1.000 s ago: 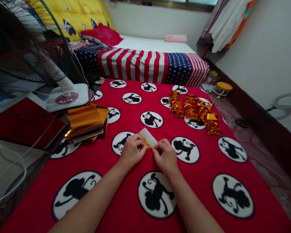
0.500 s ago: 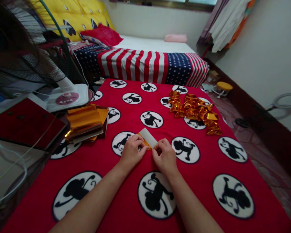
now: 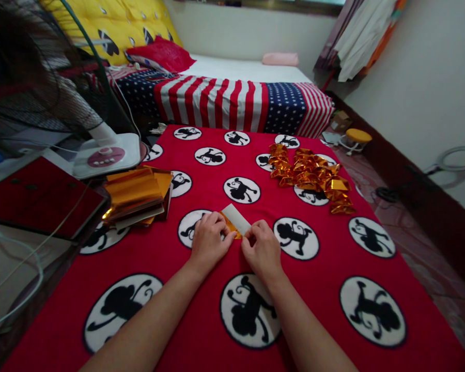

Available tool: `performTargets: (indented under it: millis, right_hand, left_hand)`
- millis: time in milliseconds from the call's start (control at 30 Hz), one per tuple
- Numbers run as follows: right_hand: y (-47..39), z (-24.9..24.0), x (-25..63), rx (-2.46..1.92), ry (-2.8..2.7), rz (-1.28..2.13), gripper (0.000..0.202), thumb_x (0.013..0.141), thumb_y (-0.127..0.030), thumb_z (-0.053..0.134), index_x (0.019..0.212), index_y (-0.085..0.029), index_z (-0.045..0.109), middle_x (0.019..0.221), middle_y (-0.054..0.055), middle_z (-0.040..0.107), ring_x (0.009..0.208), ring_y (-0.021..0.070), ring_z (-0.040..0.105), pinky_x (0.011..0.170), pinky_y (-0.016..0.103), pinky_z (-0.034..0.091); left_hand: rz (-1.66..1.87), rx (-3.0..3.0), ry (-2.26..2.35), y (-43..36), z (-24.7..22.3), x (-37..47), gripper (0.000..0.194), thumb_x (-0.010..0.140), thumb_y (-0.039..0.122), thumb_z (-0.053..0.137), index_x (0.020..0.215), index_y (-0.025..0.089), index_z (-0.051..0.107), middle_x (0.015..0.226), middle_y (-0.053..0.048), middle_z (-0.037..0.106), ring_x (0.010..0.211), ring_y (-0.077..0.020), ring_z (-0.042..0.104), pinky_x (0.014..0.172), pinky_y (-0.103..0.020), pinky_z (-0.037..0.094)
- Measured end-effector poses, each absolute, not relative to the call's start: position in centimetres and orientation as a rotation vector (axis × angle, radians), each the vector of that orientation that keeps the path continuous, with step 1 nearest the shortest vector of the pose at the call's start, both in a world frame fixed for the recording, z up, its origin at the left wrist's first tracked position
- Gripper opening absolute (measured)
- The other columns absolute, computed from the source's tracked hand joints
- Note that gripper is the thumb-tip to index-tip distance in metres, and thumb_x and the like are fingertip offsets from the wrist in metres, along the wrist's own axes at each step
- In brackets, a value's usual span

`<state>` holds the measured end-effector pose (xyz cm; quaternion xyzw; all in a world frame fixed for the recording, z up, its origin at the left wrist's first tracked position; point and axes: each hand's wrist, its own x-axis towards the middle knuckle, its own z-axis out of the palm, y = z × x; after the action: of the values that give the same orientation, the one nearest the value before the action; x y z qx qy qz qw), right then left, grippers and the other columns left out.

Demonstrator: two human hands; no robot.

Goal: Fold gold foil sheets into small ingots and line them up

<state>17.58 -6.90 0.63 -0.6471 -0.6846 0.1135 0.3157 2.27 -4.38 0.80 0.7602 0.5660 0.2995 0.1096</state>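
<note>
Red cloth [image 3: 310, 305] printed with black monkeys in white circles spreads beneath both hands. At its middle, the left hand [image 3: 212, 242] and right hand [image 3: 262, 249] pinch the near edge of a folded sheet [image 3: 237, 219], pale on one face and gold on the other, between their fingers. Gold sheets [image 3: 134, 192] lie stacked to the left, near the fan base [image 3: 107, 156]; shiny folded pieces [image 3: 310, 173] cluster at the far right.

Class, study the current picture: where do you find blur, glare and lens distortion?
Head view: fan head at upper left smeared and dark; bright glints on the folded foil pieces and the foil-paper stack; wide-angle stretching makes the red cloth flare towards the bottom edge.
</note>
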Motion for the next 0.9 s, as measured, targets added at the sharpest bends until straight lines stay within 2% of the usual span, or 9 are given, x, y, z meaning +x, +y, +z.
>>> performTargets:
  millis: [133,267,367,500,667,800,900]
  right_hand:
    - [-6.90,0.60,17.55,-1.720,-1.805,0.288,0.013,0.075,-0.013,0.057,0.066,-0.021,0.052,0.082,0.003,0.054,0.074,0.0169,0.052,0.065,0.028,0.039]
    - [-6.84,0.74,17.56,-1.756,-1.794,0.330,0.012,0.075,-0.013,0.057,0.067,-0.021,0.053,0.081,0.002,0.054,0.074,0.0169,0.053,0.066,0.028,0.039]
    - [-6.79,0.78,17.65,-1.751,-1.746,0.373,0.010,0.074,-0.011,0.058,0.074,-0.022,0.057,0.083,0.002,0.055,0.075,0.0168,0.053,0.065,0.027,0.039]
    - [-6.91,0.73,17.88,-1.695,-1.742,0.447,0.020,0.077,-0.010,0.058,0.088,-0.024,0.065,0.088,0.001,0.057,0.079,0.0168,0.055,0.066,0.027,0.041]
    - [-7.25,0.66,18.21,-1.596,-1.843,0.425,0.025,0.081,-0.010,0.057,0.089,-0.027,0.073,0.089,0.003,0.055,0.083,0.0183,0.055,0.072,0.029,0.043]
    - [-7.35,0.66,18.23,-1.622,-1.873,0.377,0.023,0.082,-0.012,0.057,0.089,-0.027,0.073,0.086,0.003,0.053,0.080,0.0180,0.054,0.070,0.029,0.042]
    - [-7.27,0.74,17.98,-1.670,-1.869,0.324,0.014,0.082,-0.016,0.060,0.084,-0.024,0.070,0.085,0.003,0.054,0.080,0.0185,0.054,0.071,0.030,0.040]
  left_hand:
    - [0.877,2.236,1.659,-4.27,0.74,2.22,0.022,0.076,0.027,0.072,0.064,0.020,0.055,0.085,-0.003,0.060,0.087,-0.0223,0.054,0.076,-0.037,0.040]
    - [0.848,2.200,1.675,-4.17,0.81,2.17,0.017,0.075,0.026,0.073,0.076,0.022,0.057,0.084,-0.002,0.060,0.086,-0.0229,0.054,0.074,-0.036,0.039]
    - [0.840,2.186,1.641,-4.14,0.85,2.16,0.013,0.076,0.023,0.072,0.082,0.024,0.062,0.089,-0.002,0.062,0.089,-0.0233,0.054,0.075,-0.037,0.038]
    - [0.852,2.184,1.587,-4.13,0.83,2.10,0.006,0.077,0.023,0.072,0.080,0.027,0.068,0.093,-0.002,0.063,0.092,-0.0229,0.054,0.077,-0.037,0.038]
    - [0.872,2.161,1.580,-4.12,0.84,2.09,0.002,0.078,0.026,0.072,0.079,0.027,0.071,0.092,-0.002,0.063,0.092,-0.0223,0.054,0.078,-0.037,0.038]
    - [0.880,2.143,1.581,-4.11,0.83,2.10,0.004,0.077,0.024,0.072,0.078,0.028,0.071,0.092,-0.001,0.063,0.091,-0.0218,0.054,0.078,-0.037,0.038]
    - [0.883,2.133,1.586,-4.09,0.76,2.09,0.004,0.077,0.024,0.072,0.078,0.027,0.072,0.091,-0.001,0.064,0.091,-0.0215,0.055,0.079,-0.037,0.038]
